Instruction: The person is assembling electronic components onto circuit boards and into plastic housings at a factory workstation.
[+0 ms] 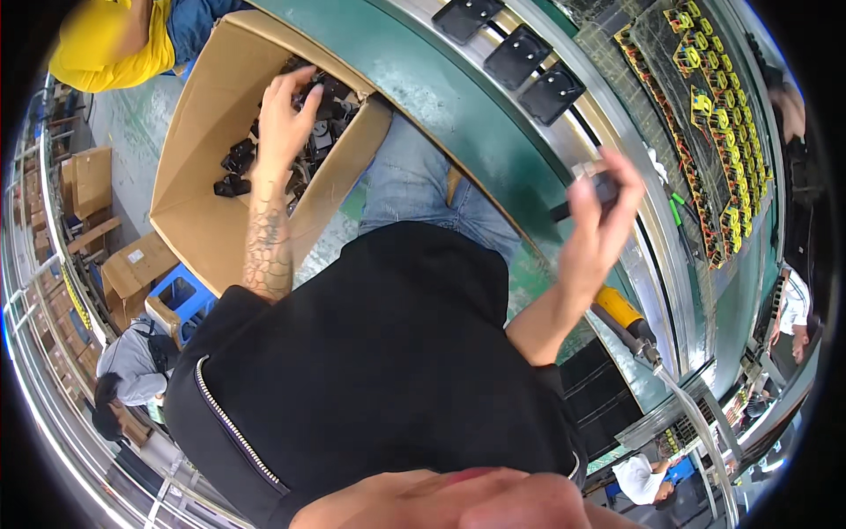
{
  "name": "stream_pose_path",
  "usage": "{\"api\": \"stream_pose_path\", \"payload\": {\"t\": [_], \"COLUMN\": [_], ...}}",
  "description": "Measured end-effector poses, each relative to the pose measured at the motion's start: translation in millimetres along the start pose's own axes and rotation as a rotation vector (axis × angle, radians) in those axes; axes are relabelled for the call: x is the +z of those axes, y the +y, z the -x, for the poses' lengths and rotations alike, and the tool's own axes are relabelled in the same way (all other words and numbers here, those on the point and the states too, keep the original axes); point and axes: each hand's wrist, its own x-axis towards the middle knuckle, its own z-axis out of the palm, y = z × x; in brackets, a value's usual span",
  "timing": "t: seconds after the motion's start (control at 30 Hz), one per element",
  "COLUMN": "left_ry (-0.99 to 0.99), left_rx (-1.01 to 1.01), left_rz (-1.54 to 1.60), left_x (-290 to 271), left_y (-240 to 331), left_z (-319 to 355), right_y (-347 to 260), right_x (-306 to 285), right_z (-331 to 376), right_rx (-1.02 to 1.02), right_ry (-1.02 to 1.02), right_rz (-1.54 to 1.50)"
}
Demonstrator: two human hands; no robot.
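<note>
My left hand (284, 123) reaches into an open cardboard box (189, 145), over a heap of small black plastic parts (236, 159). Its thumb and fingers are apart, and no held part shows between them. Over the edge of the green workbench (423, 75), my right hand (604, 216) is closed around a small black plastic part (606, 187). A pale or metallic bit shows near its fingertips. Motion blur and the fingers hide the part's full shape.
Several black square housings (520, 55) lie in a row on the metal rail. Beyond are boards with yellow-topped components (727, 176). A yellow-and-black hand tool (619, 309) with a hose is beside my right forearm. A person in yellow (115, 53) sits beyond the box.
</note>
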Motion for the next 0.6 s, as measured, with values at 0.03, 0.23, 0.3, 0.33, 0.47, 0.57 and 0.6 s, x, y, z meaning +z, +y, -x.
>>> {"api": "stream_pose_path", "payload": {"t": [0.03,0.23,0.3,0.33,0.47,0.57,0.6], "left_ry": [-0.187,-0.613,-0.297,-0.394,-0.405,-0.361,-0.341], "left_rx": [-0.026,-0.444,-0.410,-0.613,-1.076,-1.291,-1.308], "left_rz": [-0.045,-0.179,-0.345,-0.309,-0.308,-0.327,-0.353], "left_x": [-5.7,-31.3,-13.5,-8.7,45.7,92.3,115.0], "left_y": [-30.7,-222.9,-304.9,-336.2,-390.7,-378.6,-357.3], "left_z": [2.6,90.1,134.9,154.6,264.3,278.1,259.8], "right_y": [-0.2,18.8,18.8,22.7,40.9,52.3,53.9], "right_x": [-5.2,-5.7,-1.7,-1.3,11.1,13.7,10.3], "right_z": [-11.4,-35.4,-40.0,-44.8,-65.6,-64.0,-59.9], "right_rx": [0.084,-0.037,-0.058,-0.061,-0.033,-0.072,-0.092], "right_ry": [0.084,0.237,0.303,0.299,0.374,0.434,0.480], "right_rz": [0.165,0.709,0.798,0.801,0.641,0.597,0.585]}}
